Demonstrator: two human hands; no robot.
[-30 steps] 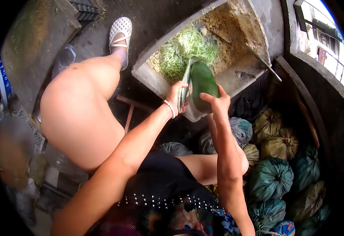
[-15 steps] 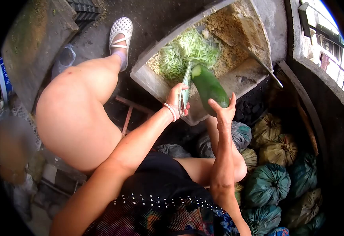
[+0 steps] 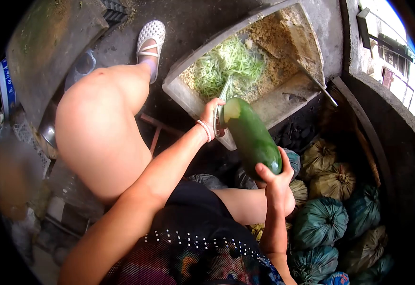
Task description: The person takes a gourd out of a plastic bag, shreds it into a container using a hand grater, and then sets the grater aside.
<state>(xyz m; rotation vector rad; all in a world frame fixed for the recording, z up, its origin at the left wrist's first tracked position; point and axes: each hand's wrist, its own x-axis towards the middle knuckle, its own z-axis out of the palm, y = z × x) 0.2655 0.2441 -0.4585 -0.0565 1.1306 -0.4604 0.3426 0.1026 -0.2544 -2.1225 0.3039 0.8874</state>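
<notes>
My right hand [image 3: 276,175] grips the lower end of a long dark green gourd [image 3: 252,135], whose upper end is pale where it is cut. My left hand [image 3: 212,118], with a beaded bracelet at the wrist, holds a flat grater [image 3: 225,93] by its frame, upright against the gourd's upper left side. The gourd hides part of the grater. Beyond both hands, pale green shreds [image 3: 221,66] lie heaped in a worn trough [image 3: 283,105], beside yellowish crumbly meal [image 3: 278,38].
A rod [image 3: 314,80] leans over the trough's right edge. Several tied bags [image 3: 321,223] are piled at the lower right beside a low curved wall [image 3: 383,102]. A board [image 3: 41,61] stands at the upper left, near a clear plastic bag [image 3: 81,66].
My right hand has drawn the gourd down and to the right, away from the trough, and now holds it by its lower end. My left hand with the grater has barely moved.
</notes>
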